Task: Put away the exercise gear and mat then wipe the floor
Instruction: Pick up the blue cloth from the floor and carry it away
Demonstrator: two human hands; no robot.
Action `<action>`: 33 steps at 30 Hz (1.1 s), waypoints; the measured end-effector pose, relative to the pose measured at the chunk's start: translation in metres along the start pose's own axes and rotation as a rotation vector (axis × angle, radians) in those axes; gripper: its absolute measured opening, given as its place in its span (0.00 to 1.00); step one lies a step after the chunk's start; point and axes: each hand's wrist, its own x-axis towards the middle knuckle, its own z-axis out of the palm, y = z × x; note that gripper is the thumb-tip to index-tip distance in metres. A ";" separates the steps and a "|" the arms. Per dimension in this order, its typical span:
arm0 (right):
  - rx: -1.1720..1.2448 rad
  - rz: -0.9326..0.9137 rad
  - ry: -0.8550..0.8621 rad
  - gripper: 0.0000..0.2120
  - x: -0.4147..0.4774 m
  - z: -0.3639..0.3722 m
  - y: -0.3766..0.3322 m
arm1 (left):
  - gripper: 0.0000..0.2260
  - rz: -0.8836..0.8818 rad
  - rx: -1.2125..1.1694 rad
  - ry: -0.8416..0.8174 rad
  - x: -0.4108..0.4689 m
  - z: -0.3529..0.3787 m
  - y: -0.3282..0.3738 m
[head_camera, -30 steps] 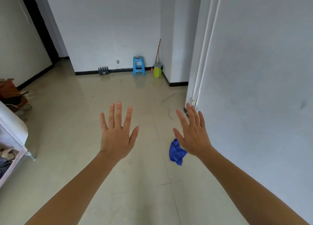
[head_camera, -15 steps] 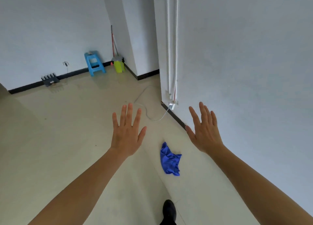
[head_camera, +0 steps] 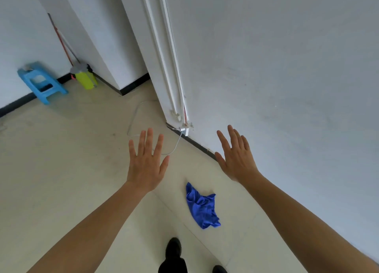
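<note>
Both arms are stretched forward, forearms bare. The left hand (head_camera: pixel 146 167) is held flat, back upward, fingers spread. The right hand (head_camera: pixel 238 159) is likewise extended, fingers straight, nothing grasped.

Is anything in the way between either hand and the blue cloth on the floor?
Nothing visible does. The blue cloth lies crumpled on bare floor by the wall, below and between the open left hand and right hand. The white cable lies beyond the hands; the black shoe stands apart from the cloth.
</note>
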 end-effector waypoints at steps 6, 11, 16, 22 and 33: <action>-0.005 0.274 -0.098 0.36 0.015 0.075 0.014 | 0.30 0.252 -0.013 -0.228 0.093 0.116 -0.019; -0.021 0.436 -0.292 0.36 0.005 0.166 0.016 | 0.31 0.385 -0.051 -0.443 0.115 0.234 -0.010; 0.056 0.475 -0.461 0.34 -0.017 0.311 0.021 | 0.27 0.408 -0.191 -0.565 0.087 0.385 0.016; 0.184 0.507 -0.649 0.32 -0.074 0.535 0.022 | 0.29 0.469 -0.163 -0.721 0.010 0.595 0.046; 0.360 0.579 -0.834 0.30 -0.159 0.804 -0.018 | 0.28 0.689 -0.130 -0.730 -0.071 0.860 0.120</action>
